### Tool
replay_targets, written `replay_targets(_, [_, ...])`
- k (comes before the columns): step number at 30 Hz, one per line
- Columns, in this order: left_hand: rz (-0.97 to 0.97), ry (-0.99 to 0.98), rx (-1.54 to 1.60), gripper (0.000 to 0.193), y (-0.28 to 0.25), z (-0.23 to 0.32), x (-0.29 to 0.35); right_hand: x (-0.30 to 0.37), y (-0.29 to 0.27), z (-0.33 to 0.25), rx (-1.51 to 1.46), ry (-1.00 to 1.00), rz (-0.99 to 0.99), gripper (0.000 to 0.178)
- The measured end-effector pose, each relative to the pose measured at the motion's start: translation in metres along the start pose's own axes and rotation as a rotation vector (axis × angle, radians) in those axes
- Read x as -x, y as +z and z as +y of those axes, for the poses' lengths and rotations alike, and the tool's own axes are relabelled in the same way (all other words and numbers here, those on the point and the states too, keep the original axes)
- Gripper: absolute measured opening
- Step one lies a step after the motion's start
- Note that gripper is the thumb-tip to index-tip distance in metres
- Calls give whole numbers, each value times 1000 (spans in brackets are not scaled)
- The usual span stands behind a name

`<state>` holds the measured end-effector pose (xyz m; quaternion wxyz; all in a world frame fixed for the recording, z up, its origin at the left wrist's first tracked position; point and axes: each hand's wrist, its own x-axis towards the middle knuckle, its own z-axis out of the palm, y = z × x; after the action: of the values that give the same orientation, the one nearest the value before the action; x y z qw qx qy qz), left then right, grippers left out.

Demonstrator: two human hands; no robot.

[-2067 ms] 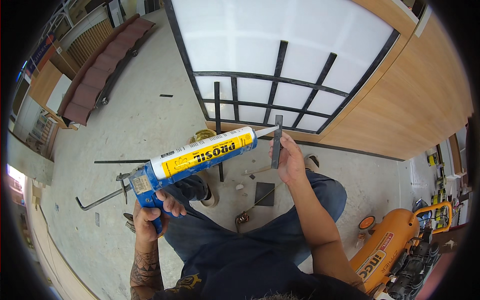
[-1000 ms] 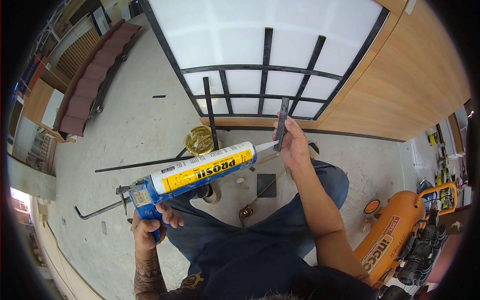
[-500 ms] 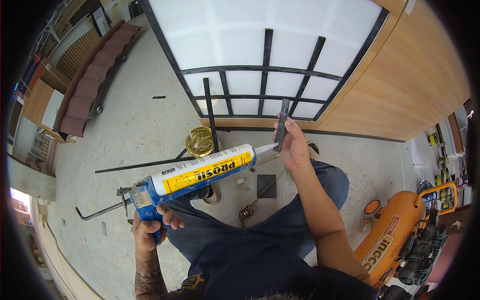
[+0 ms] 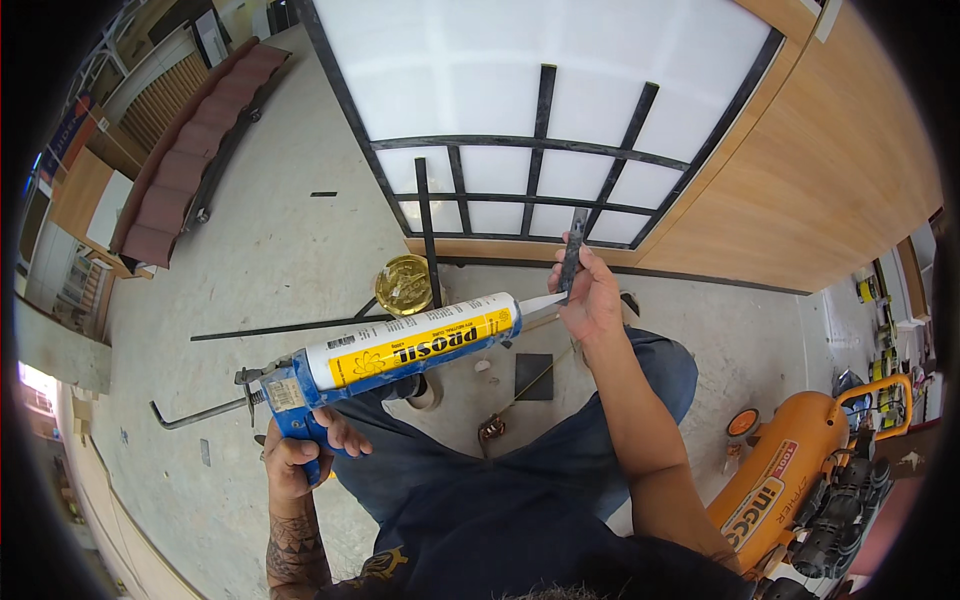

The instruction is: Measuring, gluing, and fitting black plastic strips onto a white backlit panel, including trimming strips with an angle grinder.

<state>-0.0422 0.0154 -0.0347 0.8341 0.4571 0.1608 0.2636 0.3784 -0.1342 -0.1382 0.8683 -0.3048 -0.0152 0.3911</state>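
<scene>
Head view: gripping the blue caulking gun (image 4: 420, 366) by its moulded handle with the left hand (image 4: 288, 468), folded snugly round grip and trigger; can't tell the pressure on that trigger; carrying in the gun a smooth white cartridge (image 4: 410, 340) with a glossy yellow band, a straight cylinder ending in a pale, tapered nozzle (image 4: 543, 308); trailing a thin hooked metal rod (image 4: 200, 415) from the gun's back end; pinching a flat dark strip (image 4: 573, 255) between thumb and fingers of the right hand (image 4: 597, 300), right at the front tip of the gun; holding it nearly upright, scuffed and dusty along its face; meeting the nozzle tip at its lower end, touching or barely apart, can't tell which.

Looking beyond the gun, catching a milky white panel (image 4: 440, 90) crossed by straight black bars (image 4: 540, 130) in a grid; spotting a slim black batten (image 4: 427, 220) overlapping it; glimpsing a round, shiny gold object (image 4: 402, 285) just beyond the gun; picking out a long black strip (image 4: 270, 328) on rough, speckled concrete floor (image 4: 250, 250), left of the gun; finding a flat dark rectangle (image 4: 534, 377) below the gun's front; swinging well right of the gun to a rounded orange tank (image 4: 770, 470).
</scene>
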Motion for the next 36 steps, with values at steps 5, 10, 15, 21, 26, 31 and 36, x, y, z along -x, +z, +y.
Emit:
replay_targets(5, [-59, 17, 102, 45, 1, 3, -8, -7, -1, -3, -52, 52, 2, 38])
replay_targets(10, [-132, 218, 195, 46, -9, 21, 4, -20, 4, 18, -42, 147, -77, 37])
replay_targets(15, [-7, 590, -46, 91, -19, 89, 60, -21, -15, 36, 97, 196, -79, 30])
replay_targets(21, [495, 692, -425, 86, -53, 136, 159, -23, -53, 32, 200, 259, -117, 36])
replay_targets(26, [1058, 380, -1039, 71, -91, 106, 247, -23, -61, 45, 331, 326, -59, 37])
replay_targets(31, [1455, 148, -1190, 63, -200, 23, 265, -55, -85, 45, 439, 297, -54, 31])
replay_targets(36, [1748, -114, -1070, 62, -276, -107, 323, -65, -78, 57, 536, 364, -56, 32])
